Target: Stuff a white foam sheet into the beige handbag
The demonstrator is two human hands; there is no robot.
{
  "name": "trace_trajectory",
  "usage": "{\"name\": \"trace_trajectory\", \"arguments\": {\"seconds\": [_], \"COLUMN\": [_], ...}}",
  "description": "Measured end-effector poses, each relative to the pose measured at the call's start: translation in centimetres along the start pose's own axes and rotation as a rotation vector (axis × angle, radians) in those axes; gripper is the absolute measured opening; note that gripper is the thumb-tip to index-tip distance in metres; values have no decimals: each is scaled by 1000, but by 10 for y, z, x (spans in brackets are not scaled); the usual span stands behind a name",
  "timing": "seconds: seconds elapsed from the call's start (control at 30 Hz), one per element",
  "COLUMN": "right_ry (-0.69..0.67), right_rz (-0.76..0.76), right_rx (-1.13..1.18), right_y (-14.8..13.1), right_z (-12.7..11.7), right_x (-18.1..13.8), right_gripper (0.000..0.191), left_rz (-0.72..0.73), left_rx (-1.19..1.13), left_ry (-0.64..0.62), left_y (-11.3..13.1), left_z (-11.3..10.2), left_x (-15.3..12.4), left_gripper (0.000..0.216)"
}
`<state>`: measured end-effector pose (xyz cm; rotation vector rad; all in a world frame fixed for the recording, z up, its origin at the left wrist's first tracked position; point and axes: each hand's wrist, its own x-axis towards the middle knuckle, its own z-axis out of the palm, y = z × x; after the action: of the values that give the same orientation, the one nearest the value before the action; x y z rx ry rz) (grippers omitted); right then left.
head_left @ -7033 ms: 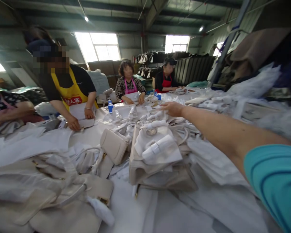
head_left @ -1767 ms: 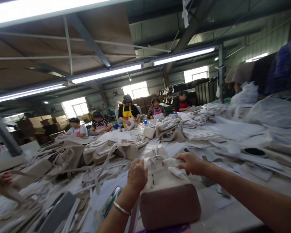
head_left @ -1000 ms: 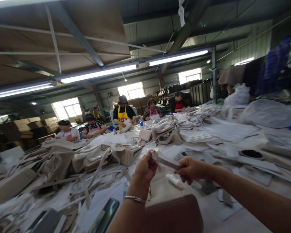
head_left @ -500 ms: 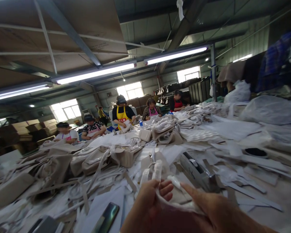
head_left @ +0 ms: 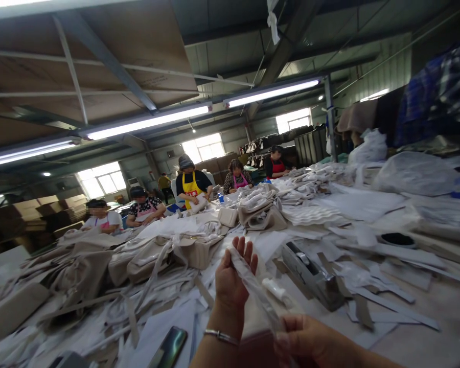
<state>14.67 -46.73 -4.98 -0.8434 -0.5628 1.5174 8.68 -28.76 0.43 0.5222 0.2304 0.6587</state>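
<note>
- The table [head_left: 406, 327] carries heaps of pale bags and strips.
- The clear film strip [head_left: 255, 289] looks light, limp and slippery; best pinched at its ends.
- It spans both hands above the table: left hand [head_left: 232, 276] grips its top, right hand [head_left: 310, 342] pinches its bottom.

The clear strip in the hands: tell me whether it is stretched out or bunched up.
Stretched out: the strip runs taut from left hand to right hand.
</note>
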Motion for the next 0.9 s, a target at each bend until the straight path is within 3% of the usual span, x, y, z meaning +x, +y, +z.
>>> {"name": "trace_trajectory", "arguments": {"seconds": [0.1,0.2,0.27,0.37,0.47,0.57,0.73,0.83,0.9], "right_ry": [130,169,190,195,168,151,200,182,146], "right_rz": [-230,-442,-496,-545,-511,-454,-413,-347,-221], "right_rx": [-155,-334,-370,-364,-367,-391,-434,-491,-577], "right_y": [-35,-83,-110,-130,-126,-112,-94,-72,-48], "right_z": [8,19,27,35,39,38,25,15,13], "right_x": [5,15,28,51,65,65,49,35,25], "right_gripper": [34,29,30,29,27,26,37,49,44], "left_rz": [-42,-170,-219,-195,-111,-74,26,124,145], "left_rx": [63,186,334,568,638,641,605,537,480], "left_ry": [-31,-117,-122,-18,50,29,-29,30,72], "left_y": [-5,-28,-46,-63,-62,-53,-40,-29,-19], "left_z": [0,-1,-2,0,3,5,5,7,12], "left_x": [-10,-37,-55,-70,-67,-55,-40,-36,-33], "left_gripper": [50,68,67,62,59,55,45,43,43]}}
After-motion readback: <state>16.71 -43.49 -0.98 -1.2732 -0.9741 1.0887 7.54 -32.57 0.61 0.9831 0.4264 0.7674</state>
